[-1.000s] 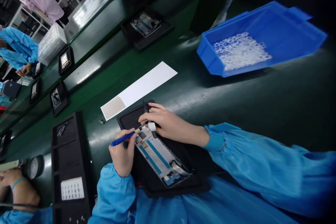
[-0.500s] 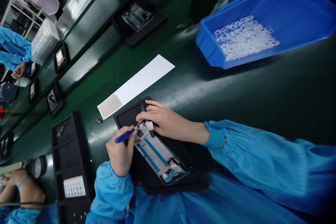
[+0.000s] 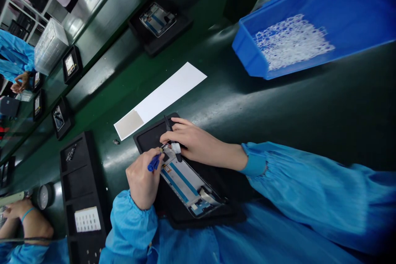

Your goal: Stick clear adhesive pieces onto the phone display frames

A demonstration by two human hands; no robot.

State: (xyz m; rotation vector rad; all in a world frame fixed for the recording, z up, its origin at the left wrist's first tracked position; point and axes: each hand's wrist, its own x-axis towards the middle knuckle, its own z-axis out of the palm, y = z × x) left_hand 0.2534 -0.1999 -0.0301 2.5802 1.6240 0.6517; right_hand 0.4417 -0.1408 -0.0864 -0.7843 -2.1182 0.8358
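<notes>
A phone frame [image 3: 188, 185] with blue strips lies in a black tray [image 3: 148, 136] in front of me. My left hand [image 3: 142, 179] is closed round a blue-handled tool [image 3: 154, 163], its tip down at the frame's top end. My right hand [image 3: 193, 142] rests on that same end, pinching black tweezers [image 3: 168, 126] and a small white piece [image 3: 176, 147].
A white paper strip [image 3: 163, 97] lies beyond the tray. A blue bin [image 3: 247, 53] of white parts stands at the far right. A black compartment tray [image 3: 78, 185] sits to the left, other phone trays [image 3: 157, 20] along the belt. Other people's hands [image 3: 18, 214] work nearby.
My left hand has turned the blue tool more upright, so its handle now points toward me. The view has shifted slightly. My right hand stays where it was.
</notes>
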